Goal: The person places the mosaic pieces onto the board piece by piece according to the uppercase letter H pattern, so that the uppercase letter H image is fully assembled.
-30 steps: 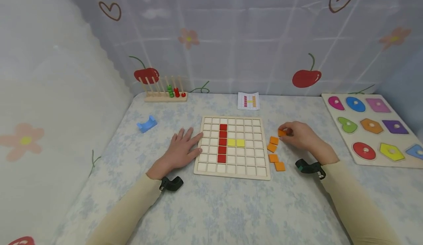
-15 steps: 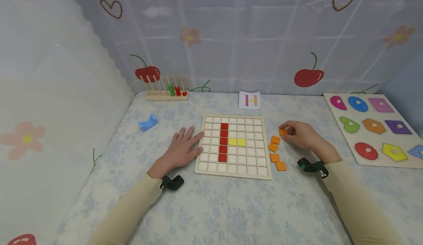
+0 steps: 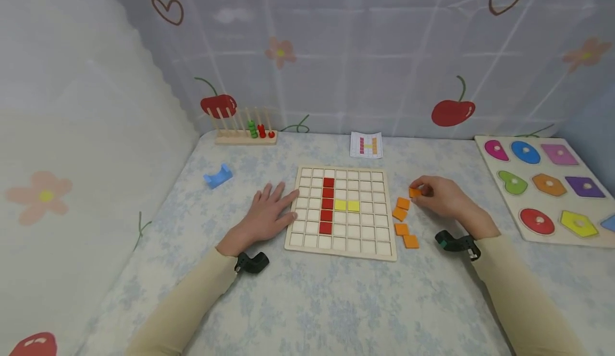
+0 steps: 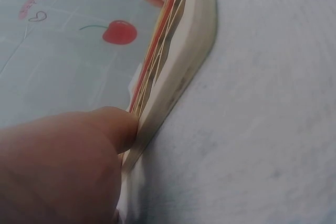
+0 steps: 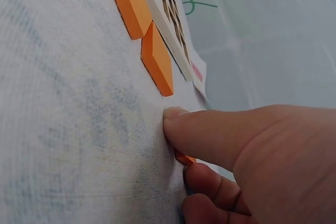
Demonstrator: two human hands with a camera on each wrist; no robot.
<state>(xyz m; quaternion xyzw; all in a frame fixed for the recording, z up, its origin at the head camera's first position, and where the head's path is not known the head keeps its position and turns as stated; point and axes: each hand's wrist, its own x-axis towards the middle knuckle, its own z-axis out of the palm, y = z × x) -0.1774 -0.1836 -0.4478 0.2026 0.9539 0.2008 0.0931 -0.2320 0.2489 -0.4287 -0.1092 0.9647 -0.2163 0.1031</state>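
Note:
A wooden grid board (image 3: 312, 243) lies mid-table, with a column of several red tiles (image 3: 327, 204) and two yellow tiles (image 3: 353, 206) in its cells. My left hand (image 3: 264, 218) lies spread at the board's left edge, thumb and index finger touching it; in the left wrist view the thumb (image 4: 118, 127) presses the edge. Right of the board, my right hand (image 3: 442, 198) pinches an orange tile (image 3: 414, 192), mostly covered by the fingers in the right wrist view. Several loose orange tiles (image 3: 403, 203) lie between that hand and the board.
A pattern card (image 3: 366, 145) lies behind the board. At the back left are a wooden peg rack (image 3: 246, 140) with green and red beads and a blue curved piece (image 3: 218, 176). A shape puzzle board (image 3: 521, 198) is at the right. Curtains hang behind and left.
The head view has shifted slightly, so everything appears a little further right. Both hands keep their places relative to the board and tiles.

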